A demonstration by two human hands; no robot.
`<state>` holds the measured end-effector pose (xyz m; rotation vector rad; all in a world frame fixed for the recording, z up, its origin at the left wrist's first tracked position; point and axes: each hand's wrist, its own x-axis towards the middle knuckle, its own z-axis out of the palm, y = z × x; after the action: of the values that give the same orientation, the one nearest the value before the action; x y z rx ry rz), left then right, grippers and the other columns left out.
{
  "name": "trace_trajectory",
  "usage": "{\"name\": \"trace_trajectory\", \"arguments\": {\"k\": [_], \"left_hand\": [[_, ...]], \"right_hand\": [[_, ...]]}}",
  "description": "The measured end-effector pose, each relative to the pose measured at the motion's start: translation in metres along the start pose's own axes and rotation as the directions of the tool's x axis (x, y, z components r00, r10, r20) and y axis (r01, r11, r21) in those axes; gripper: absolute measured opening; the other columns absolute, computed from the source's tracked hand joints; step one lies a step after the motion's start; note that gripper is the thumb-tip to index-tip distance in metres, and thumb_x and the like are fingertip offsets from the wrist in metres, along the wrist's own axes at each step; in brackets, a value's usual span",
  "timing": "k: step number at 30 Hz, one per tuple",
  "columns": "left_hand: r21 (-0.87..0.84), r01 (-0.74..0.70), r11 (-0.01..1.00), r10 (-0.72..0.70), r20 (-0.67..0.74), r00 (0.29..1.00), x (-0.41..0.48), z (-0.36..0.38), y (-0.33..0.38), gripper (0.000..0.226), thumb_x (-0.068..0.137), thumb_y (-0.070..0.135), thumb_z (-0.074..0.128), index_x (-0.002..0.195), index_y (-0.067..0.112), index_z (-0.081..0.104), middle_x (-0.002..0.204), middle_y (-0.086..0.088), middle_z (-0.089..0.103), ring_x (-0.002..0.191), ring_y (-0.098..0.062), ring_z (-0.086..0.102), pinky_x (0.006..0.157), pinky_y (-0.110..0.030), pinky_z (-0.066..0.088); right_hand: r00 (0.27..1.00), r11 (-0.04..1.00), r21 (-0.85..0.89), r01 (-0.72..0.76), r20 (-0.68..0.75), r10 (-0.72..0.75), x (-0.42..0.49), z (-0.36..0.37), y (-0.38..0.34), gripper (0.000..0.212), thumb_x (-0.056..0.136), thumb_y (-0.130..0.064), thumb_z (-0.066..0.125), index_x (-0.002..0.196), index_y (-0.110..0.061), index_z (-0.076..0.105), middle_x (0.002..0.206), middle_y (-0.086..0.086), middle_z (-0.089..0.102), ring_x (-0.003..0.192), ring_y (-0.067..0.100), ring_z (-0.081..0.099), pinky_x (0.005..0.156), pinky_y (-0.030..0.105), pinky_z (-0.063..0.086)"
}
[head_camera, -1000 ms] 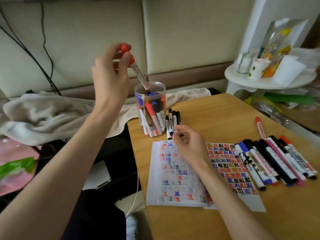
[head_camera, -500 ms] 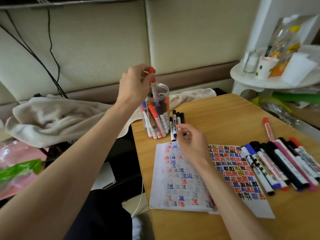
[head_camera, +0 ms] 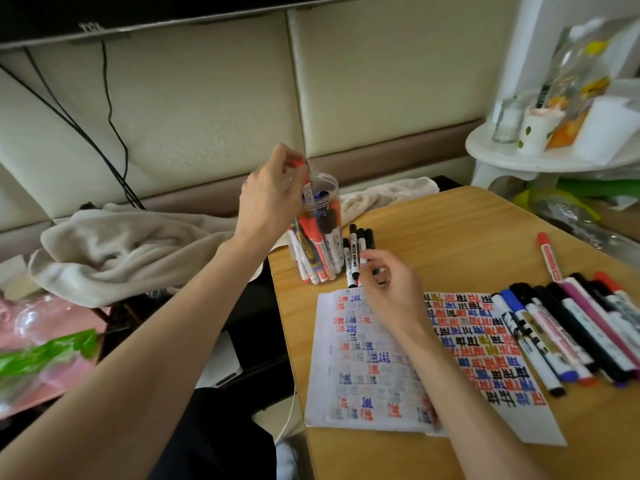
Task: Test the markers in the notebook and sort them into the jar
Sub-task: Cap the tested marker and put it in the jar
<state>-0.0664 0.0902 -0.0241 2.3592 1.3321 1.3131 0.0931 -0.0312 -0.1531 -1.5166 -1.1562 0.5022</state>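
A clear plastic jar with several markers in it stands at the table's far left corner. My left hand is at the jar's mouth and pinches the red cap end of a red marker, whose tip is down inside the jar. My right hand rests over the top of the notebook page, fingers curled on one of the black markers lying beside the jar. A row of several more markers lies to the right of the page.
A single red marker lies apart on the wooden table. A beige blanket sits left of the table. A white round shelf with cups and packets stands at the right. Cables hang on the wall.
My left hand has come down from above the jar, lowering the red marker into it. My right hand has stayed at the black markers.
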Motion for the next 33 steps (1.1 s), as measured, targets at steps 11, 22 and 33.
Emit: {"name": "trace_trajectory", "arguments": {"k": [11, 22, 33], "left_hand": [[0.018, 0.066, 0.998, -0.069, 0.166, 0.984, -0.026, 0.016, -0.008, 0.058, 0.097, 0.072, 0.035, 0.126, 0.030, 0.062, 0.138, 0.005, 0.046, 0.112, -0.020, 0.060, 0.101, -0.054, 0.048], [-0.328, -0.126, 0.936, 0.072, -0.172, 0.982, -0.123, 0.053, 0.050, 0.026, 0.095, 0.003, 0.061, 0.119, 0.009, 0.060, 0.128, 0.000, 0.052, 0.120, -0.013, 0.053, 0.098, -0.031, 0.048], [-0.585, 0.195, 0.787, 0.067, 0.395, 0.916, -0.133, 0.095, 0.072, 0.029, 0.100, 0.008, 0.055, 0.125, 0.022, 0.058, 0.114, 0.010, 0.064, 0.094, -0.014, 0.069, 0.082, -0.037, 0.058]], "right_hand": [[0.999, 0.999, 0.045, 0.014, -0.032, -0.012, 0.004, -0.006, 0.001, 0.025, 0.100, -0.015, 0.065, 0.123, -0.023, 0.069, 0.099, -0.015, 0.069, 0.085, -0.013, 0.062, 0.067, 0.008, 0.050], [0.992, 0.998, -0.061, 0.029, -0.124, -0.036, 0.006, -0.032, 0.006, 0.018, 0.094, -0.019, 0.074, 0.112, -0.023, 0.071, 0.086, -0.016, 0.069, 0.074, -0.004, 0.064, 0.067, 0.015, 0.052], [0.941, 0.918, -0.357, -0.171, -0.336, 0.045, 0.029, -0.135, 0.037, 0.032, 0.090, -0.031, 0.079, 0.119, -0.020, 0.072, 0.103, -0.005, 0.070, 0.101, 0.014, 0.066, 0.093, 0.040, 0.056]]}}
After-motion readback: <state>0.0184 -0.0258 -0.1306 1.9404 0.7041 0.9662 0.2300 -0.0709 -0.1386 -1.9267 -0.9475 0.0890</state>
